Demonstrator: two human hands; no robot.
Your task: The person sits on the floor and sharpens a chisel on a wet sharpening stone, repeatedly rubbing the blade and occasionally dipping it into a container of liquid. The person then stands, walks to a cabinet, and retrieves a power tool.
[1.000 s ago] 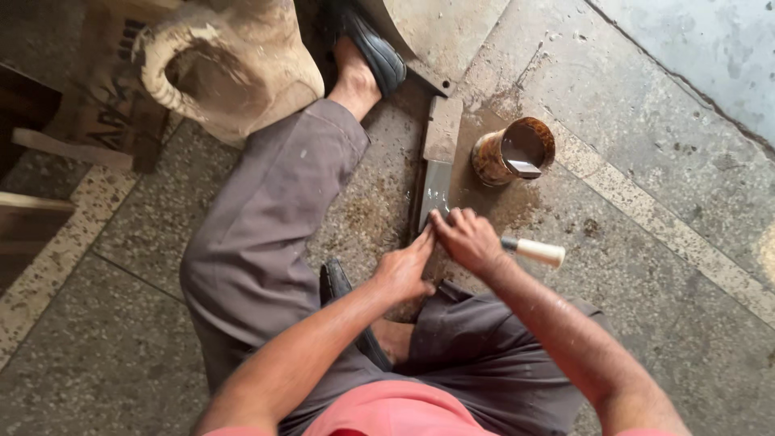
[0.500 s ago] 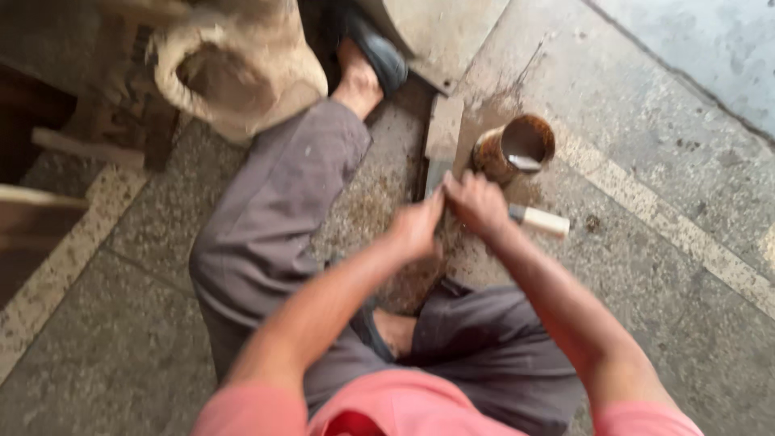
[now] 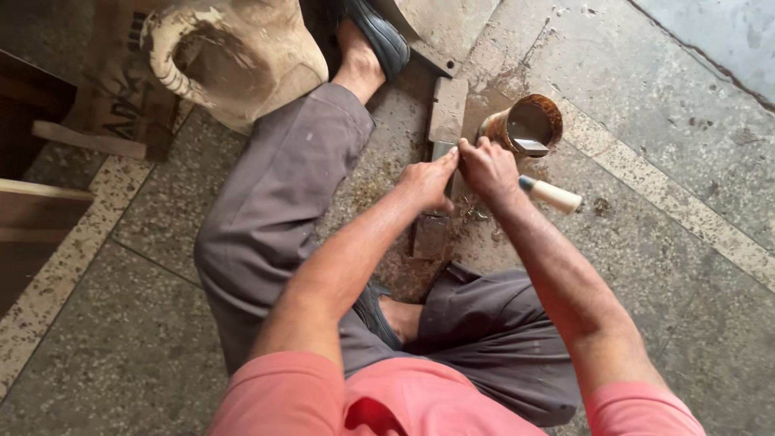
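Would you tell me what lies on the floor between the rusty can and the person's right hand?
In the head view, nothing does: the right hand sits right beside the rusty can, with only bare wet floor between.

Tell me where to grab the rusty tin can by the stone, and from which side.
Grip the rusty tin can around its outer wall, coming from its far right side. It stands upright and open-topped with liquid inside, so a side grip probably keeps it level. The right hand and the long stone crowd its near left; the pale tool handle lies just in front of it.
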